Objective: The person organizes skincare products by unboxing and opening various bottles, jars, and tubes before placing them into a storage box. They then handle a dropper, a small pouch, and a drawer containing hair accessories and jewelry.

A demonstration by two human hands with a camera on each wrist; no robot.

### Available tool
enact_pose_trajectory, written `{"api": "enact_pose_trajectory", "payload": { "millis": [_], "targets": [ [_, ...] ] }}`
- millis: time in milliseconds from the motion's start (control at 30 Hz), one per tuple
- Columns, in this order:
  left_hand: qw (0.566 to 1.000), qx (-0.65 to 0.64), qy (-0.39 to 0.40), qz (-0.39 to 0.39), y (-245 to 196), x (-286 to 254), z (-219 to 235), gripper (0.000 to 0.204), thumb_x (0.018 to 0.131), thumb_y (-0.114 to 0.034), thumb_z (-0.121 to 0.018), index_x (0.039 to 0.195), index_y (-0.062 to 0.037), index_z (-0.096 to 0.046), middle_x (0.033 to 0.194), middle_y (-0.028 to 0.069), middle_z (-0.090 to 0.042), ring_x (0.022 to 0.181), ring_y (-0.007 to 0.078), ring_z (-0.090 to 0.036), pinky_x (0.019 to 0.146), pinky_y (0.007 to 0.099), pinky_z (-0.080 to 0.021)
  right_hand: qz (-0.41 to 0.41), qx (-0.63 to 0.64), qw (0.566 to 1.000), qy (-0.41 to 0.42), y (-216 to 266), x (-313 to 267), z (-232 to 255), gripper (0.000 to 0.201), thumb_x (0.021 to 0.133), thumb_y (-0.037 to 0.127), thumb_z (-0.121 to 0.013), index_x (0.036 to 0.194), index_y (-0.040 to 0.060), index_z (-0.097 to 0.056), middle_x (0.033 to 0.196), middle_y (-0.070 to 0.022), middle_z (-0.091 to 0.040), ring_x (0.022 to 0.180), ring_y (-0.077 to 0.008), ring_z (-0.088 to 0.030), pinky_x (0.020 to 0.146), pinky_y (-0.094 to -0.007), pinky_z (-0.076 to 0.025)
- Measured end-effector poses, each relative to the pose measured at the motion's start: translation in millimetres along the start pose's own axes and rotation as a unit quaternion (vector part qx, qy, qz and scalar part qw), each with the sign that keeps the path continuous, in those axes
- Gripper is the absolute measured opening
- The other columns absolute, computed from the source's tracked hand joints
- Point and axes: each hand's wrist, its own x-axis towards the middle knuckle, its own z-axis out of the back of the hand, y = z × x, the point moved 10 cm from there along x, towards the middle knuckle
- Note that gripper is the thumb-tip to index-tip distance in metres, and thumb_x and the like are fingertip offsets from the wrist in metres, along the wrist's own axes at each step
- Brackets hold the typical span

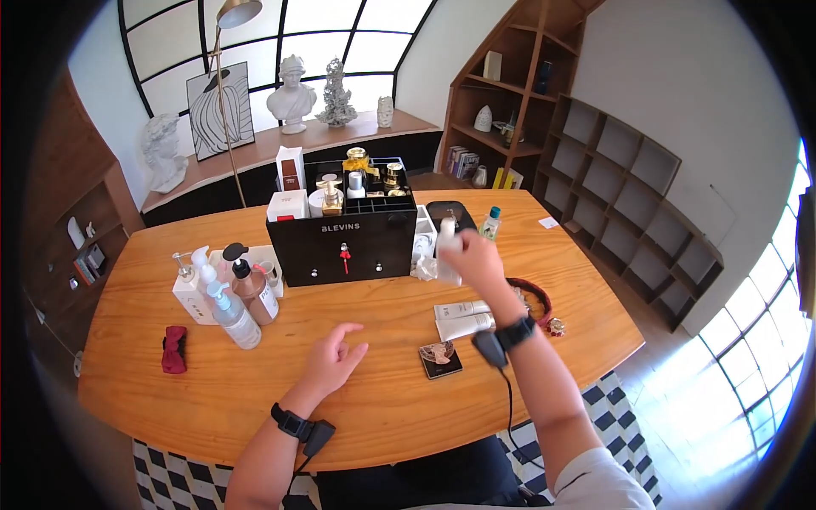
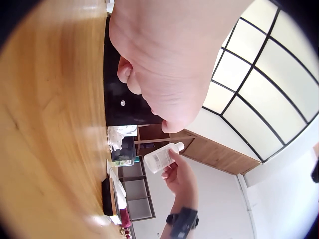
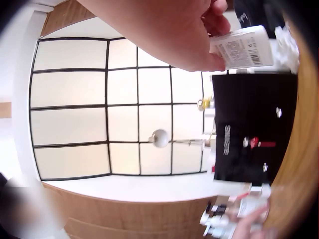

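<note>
My right hand [image 1: 478, 259] grips a small white bottle [image 1: 448, 246], raised above the table by the right side of the black organizer box [image 1: 342, 248]. In the right wrist view printed text and a barcode show on the white bottle [image 3: 244, 48], pinched between thumb and fingers of the right hand [image 3: 184, 35]. The left wrist view shows the bottle [image 2: 162, 158] upright but tilted in the right hand [image 2: 179, 179]. My left hand [image 1: 333, 361] hovers over the table before the box, holding nothing, its fingers loosely bent.
Pump bottles [image 1: 238, 314] and a red bow [image 1: 174, 349] are at the left. Two tubes [image 1: 464, 326], a black compact [image 1: 439, 360] and a dark red headband [image 1: 537, 296] lie at the right. Behind them stands a green-capped bottle [image 1: 490, 224]. Cosmetics fill the box's top.
</note>
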Motion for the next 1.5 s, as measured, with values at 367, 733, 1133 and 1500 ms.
{"api": "enact_pose_trajectory", "payload": {
  "millis": [367, 733, 1133, 1500],
  "targets": [
    [0.999, 0.026, -0.018, 0.004, 10.1, 1.7, 6.9, 0.029, 0.094, -0.021, -0.068, 0.118, -0.0064, -0.064, 0.052, -0.0004, -0.038, 0.046, 0.0113, -0.037, 0.048, 0.0311, -0.031, 0.026, -0.079, 0.996, 0.032, -6.5, 109.5, -82.6, 0.039, 0.083, 0.034, -0.075, 0.112, 0.0089, -0.069, 0.107, -0.0170, -0.072, 0.106, -0.0363, -0.066, 0.091, -0.0445, -0.053],
    [1.000, 0.006, -0.009, -0.005, 1.7, 1.8, 3.5, 0.025, 0.095, -0.017, -0.067, 0.118, -0.0064, -0.064, 0.051, -0.0023, -0.039, 0.046, 0.0083, -0.035, 0.047, 0.0294, -0.028, 0.079, 0.024, 0.984, -0.159, -70.7, 119.7, -46.8, 0.026, 0.084, 0.023, -0.067, 0.100, 0.0037, -0.075, 0.095, -0.0199, -0.073, 0.092, -0.0367, -0.070, 0.085, -0.0433, -0.055],
    [1.000, 0.017, -0.008, 0.003, 4.1, 1.1, 7.3, 0.026, 0.096, -0.019, -0.066, 0.119, -0.0053, -0.064, 0.051, -0.0020, -0.041, 0.046, 0.0084, -0.037, 0.047, 0.0293, -0.030, -0.247, 0.083, 0.963, -0.063, -279.0, 153.0, -46.0, 0.048, 0.082, 0.019, -0.077, 0.124, -0.0005, -0.061, 0.125, -0.0204, -0.065, 0.116, -0.0362, -0.063, 0.093, -0.0471, -0.051],
    [1.000, 0.029, -0.005, -0.007, 11.1, 1.9, 4.7, 0.028, 0.096, -0.026, -0.065, 0.119, -0.0102, -0.064, 0.051, 0.0016, -0.042, 0.044, 0.0154, -0.040, 0.047, 0.0332, -0.032, -0.181, 0.137, 0.941, -0.252, -280.1, 156.5, 11.5, 0.047, 0.090, 0.037, -0.072, 0.112, -0.0023, -0.061, 0.111, -0.0203, -0.069, 0.105, -0.0325, -0.068, 0.084, -0.0426, -0.054]
  ]
}}
